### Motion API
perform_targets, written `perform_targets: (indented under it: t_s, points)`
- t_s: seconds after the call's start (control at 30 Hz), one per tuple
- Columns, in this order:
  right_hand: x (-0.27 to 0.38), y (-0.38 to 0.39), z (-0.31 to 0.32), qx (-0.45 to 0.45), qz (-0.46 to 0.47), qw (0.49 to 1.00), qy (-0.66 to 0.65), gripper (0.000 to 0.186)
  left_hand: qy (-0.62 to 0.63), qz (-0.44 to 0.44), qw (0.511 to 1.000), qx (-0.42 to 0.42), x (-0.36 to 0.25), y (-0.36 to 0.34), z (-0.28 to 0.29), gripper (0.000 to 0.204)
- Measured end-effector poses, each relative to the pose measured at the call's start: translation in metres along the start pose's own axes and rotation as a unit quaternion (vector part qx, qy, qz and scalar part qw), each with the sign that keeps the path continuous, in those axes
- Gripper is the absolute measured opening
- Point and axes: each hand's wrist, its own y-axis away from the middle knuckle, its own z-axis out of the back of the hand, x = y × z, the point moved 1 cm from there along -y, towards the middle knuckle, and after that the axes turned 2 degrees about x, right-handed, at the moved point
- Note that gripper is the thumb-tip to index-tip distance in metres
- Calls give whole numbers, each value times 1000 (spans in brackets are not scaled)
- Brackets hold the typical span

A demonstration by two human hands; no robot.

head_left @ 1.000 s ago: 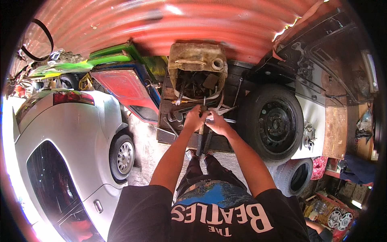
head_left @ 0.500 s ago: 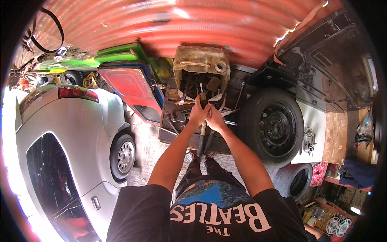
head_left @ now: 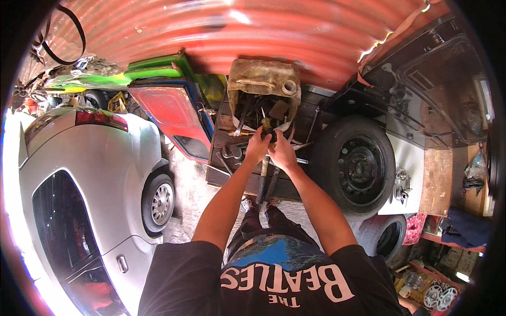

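Note:
Close together over the wooden workbench (head_left: 282, 185), both my hands are closed around a screwdriver (head_left: 266, 125) with a dark and yellowish handle. Its thin metal shaft points away from me, toward a cut-open plastic jerrycan (head_left: 253, 68) that holds dark tools. My left hand (head_left: 257, 146) wraps the handle from the left. From the right, my right hand (head_left: 282, 151) closes on the same handle, its fingertips partly hidden. Just below the hands is a hammer handle (head_left: 262, 184) with a black grip, its upper part covered by my hands.
A wheel with a black steel rim (head_left: 361, 163) lies at the bench's right side. Leaning panels (head_left: 168, 110) stand to the left of the bench. Beyond them is a silver car (head_left: 113, 200). Another tyre (head_left: 387, 237) sits lower right, and a red corrugated sheet (head_left: 211, 31) rises behind.
The screwdriver has turned in my hands, its handle now standing more upright. My right hand has moved up slightly along it, nearer to my left hand.

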Motion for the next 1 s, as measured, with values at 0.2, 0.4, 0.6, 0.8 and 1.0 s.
perform_targets:
  t_s: [0.2,0.4,0.6,0.8,1.0]
  points:
    - [7,-27,-3,58,-53,997,17,40,-45,15,997,-64,20,-8,0,55]
    - [-12,-44,-11,109,-87,990,-20,41,114,203,972,27,-17,-20,11,57]
    - [2,-32,-19,96,-61,992,-60,50,-213,141,967,-23,-29,-66,36,47]
    - [-25,-5,-18,128,-82,988,-21,47,-362,120,924,34,-45,-95,33,28]
    - [-53,18,-4,136,-128,982,-21,46,-408,147,899,55,-32,-118,20,22]
